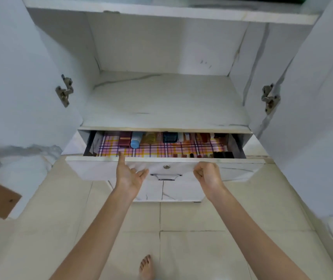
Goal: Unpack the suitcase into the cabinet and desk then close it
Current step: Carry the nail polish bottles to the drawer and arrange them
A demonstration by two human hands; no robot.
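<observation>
The white marble-patterned cabinet (165, 98) stands right in front of us and fills most of the view. Its left door (16, 67) and right door (313, 87) are swung wide, and a bare shelf runs across the middle. Below us lies the pale tiled floor (181, 249), with one bare foot (146, 267) on it. Under the shelf the drawer (232, 170) is pulled partly out, lined with a checked pink, yellow and purple sheet (161, 148).

Our left hand (129, 174) is against the drawer front, palm turned up. Its thumb (121, 158) is stretched up to the top edge and the fingers are loosely bent, holding nothing. Our right hand (208, 174) is at the same panel, fingers curled into the palm with nothing seen in them. We cannot tell whether it touches the panel.

At the back of the drawer a maroon box (124, 139), a blue bottle (135, 140) and a dark teal box (170, 137) lie among smaller blurred items. Between our hands sit the metal handle (166, 176) and a small lock (166, 167).
</observation>
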